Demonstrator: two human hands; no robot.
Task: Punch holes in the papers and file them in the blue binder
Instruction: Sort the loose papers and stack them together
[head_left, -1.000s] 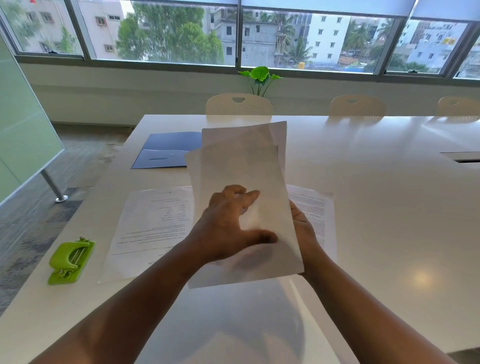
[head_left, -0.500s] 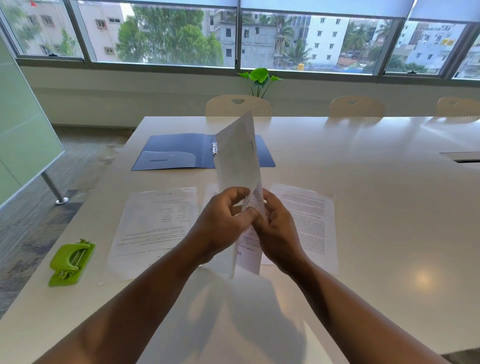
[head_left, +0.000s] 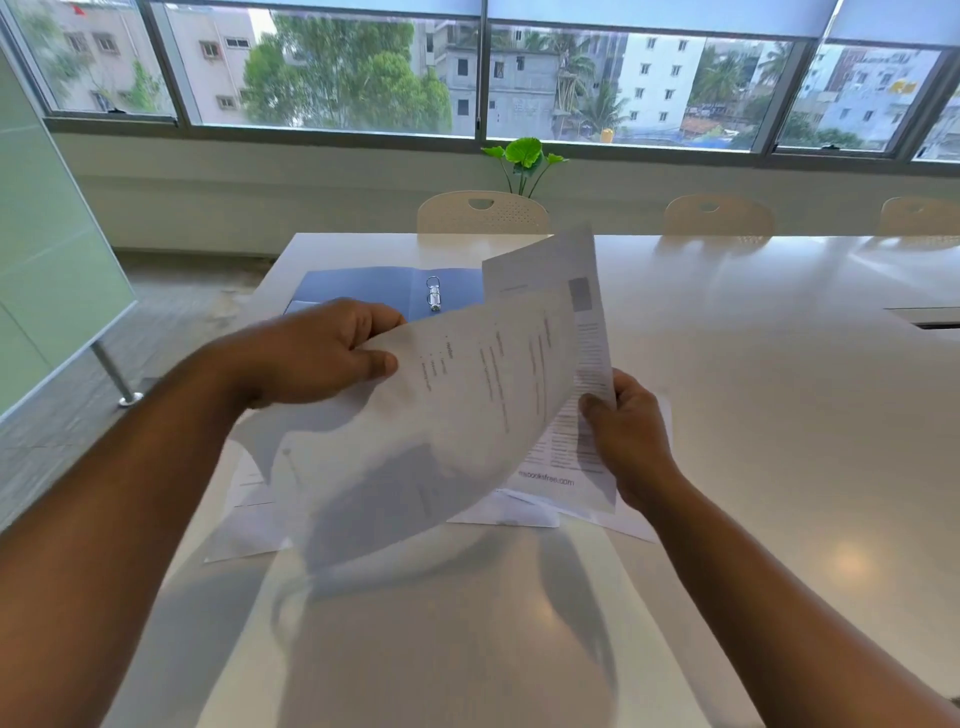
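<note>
I hold printed papers above the white table, text side up. My left hand pinches the left edge of the front sheet, which curls and blurs. My right hand grips the lower right edge of a second sheet behind it. Further back the blue binder lies open on the table, its metal rings showing. More sheets lie flat on the table under the held ones. The green hole punch is hidden by my left arm.
Cream chairs stand along the table's far side, with a small green plant on the window ledge behind. A frosted glass board on a metal leg stands on the left. A slot is set into the table at the right.
The papers were held upright and edge-on between both hands. They have now swung down and spread apart, printed sides facing me, my left hand moving left and my right hand right.
</note>
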